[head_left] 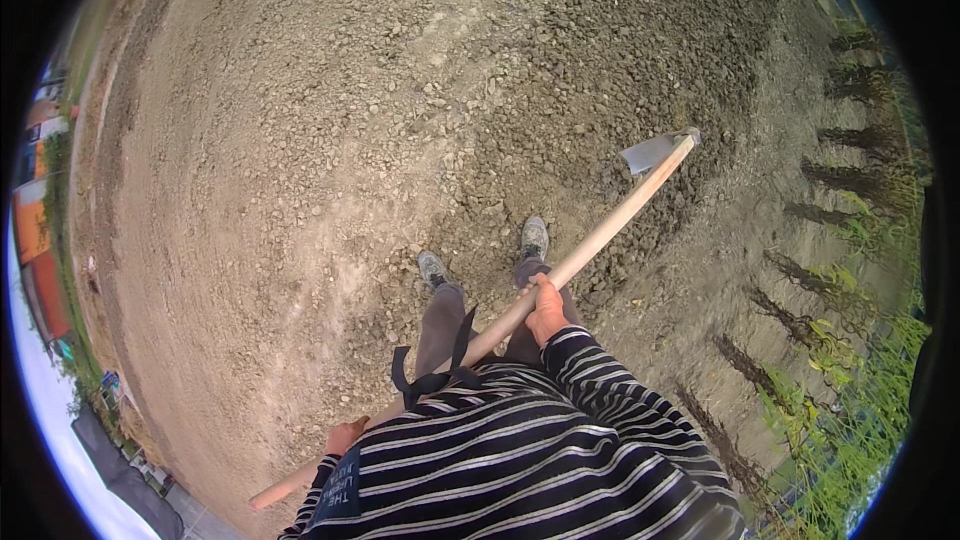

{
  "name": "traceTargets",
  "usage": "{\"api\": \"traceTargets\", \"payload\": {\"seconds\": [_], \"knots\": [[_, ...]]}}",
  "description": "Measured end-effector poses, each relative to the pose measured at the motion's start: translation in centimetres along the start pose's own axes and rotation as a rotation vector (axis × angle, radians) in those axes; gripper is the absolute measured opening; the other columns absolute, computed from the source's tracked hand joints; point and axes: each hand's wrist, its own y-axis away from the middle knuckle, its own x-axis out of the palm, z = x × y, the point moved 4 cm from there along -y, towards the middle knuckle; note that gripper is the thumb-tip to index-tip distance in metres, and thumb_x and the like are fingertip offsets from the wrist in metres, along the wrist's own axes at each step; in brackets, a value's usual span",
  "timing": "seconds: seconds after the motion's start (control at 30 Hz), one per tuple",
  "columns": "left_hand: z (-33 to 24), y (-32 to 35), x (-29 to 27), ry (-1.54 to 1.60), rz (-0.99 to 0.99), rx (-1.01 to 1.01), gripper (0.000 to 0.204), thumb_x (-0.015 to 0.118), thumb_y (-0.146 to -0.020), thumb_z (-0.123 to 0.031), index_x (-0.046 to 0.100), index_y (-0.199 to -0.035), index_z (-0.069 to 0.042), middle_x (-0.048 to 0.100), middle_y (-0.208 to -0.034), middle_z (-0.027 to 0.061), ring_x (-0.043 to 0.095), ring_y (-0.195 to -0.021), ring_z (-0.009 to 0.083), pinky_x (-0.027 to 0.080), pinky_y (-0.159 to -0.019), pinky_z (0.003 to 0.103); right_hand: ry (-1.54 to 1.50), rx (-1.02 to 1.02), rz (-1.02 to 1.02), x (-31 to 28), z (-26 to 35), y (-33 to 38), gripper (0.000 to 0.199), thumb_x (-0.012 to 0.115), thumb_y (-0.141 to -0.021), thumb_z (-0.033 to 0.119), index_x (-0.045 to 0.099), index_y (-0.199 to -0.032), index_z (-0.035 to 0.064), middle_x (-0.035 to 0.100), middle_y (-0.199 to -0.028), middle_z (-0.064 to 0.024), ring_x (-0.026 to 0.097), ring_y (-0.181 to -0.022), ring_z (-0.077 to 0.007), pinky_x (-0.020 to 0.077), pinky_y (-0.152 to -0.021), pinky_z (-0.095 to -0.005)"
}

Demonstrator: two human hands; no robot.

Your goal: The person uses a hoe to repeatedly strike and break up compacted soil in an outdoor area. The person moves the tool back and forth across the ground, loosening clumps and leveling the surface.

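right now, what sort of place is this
Most likely a garden plot or small field: the ground is loose, clumpy soil, leafy green plants line the right side, and the person holds a wooden-handled hoe.

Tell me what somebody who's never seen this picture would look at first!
Probably the long wooden hoe, slanting from the lower left up to its metal blade right of the middle, with the right hand gripping its shaft and the left hand lower down on it. Next might come the black top with pale stripes at the bottom, then the bright green plants along the lower right edge.
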Motion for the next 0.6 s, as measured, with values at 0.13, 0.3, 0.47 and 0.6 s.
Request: {"api": "traceTargets", "payload": {"seconds": [0.13,0.3,0.47,0.6], "knots": [[-9.1,-5.1,-4.8,0.045,-0.143,0.199,0.030,0.050,-0.074,-0.033,0.049,-0.098,-0.016,0.057,-0.063,0.0147,0.058,-0.064,0.0324,0.044,-0.054,0.045,-0.089,-0.307,0.140,0.4,12.3,0.2,0.019,0.057,-0.074,0.015,0.044,-0.084,0.0058,0.045,-0.061,-0.0052,0.046,-0.050,-0.0182,0.0444,-0.047,-0.0329],[-14.8,-5.7,-5.9,0.086,-0.296,0.192,0.019,0.051,-0.073,-0.021,0.046,-0.092,-0.019,0.055,-0.058,0.0117,0.056,-0.054,0.0325,0.043,-0.044,0.043,-0.014,-0.487,0.147,0.7,22.3,-2.7,0.021,0.060,-0.070,0.011,0.044,-0.082,0.0052,0.047,-0.063,-0.0053,0.048,-0.049,-0.0158,0.0447,-0.045,-0.0298],[-12.2,-0.4,-2.5,0.258,-0.031,0.078,0.022,0.048,-0.075,-0.026,0.049,-0.094,-0.016,0.057,-0.063,0.0142,0.057,-0.061,0.0330,0.044,-0.050,0.043,0.110,-0.287,-0.080,-1.8,17.2,-5.2,0.023,0.059,-0.070,0.012,0.044,-0.086,0.0055,0.048,-0.063,-0.0059,0.048,-0.048,-0.0184,0.0441,-0.043,-0.0332],[-10.5,3.2,-1.3,0.257,0.033,0.030,0.025,0.045,-0.076,-0.030,0.051,-0.095,-0.014,0.057,-0.067,0.0160,0.057,-0.066,0.0340,0.044,-0.054,0.042,0.131,-0.146,-0.166,-4.4,12.2,-4.6,0.024,0.059,-0.070,0.012,0.044,-0.087,0.0065,0.047,-0.063,-0.0066,0.047,-0.048,-0.0202,0.0428,-0.042,-0.0356]]}}
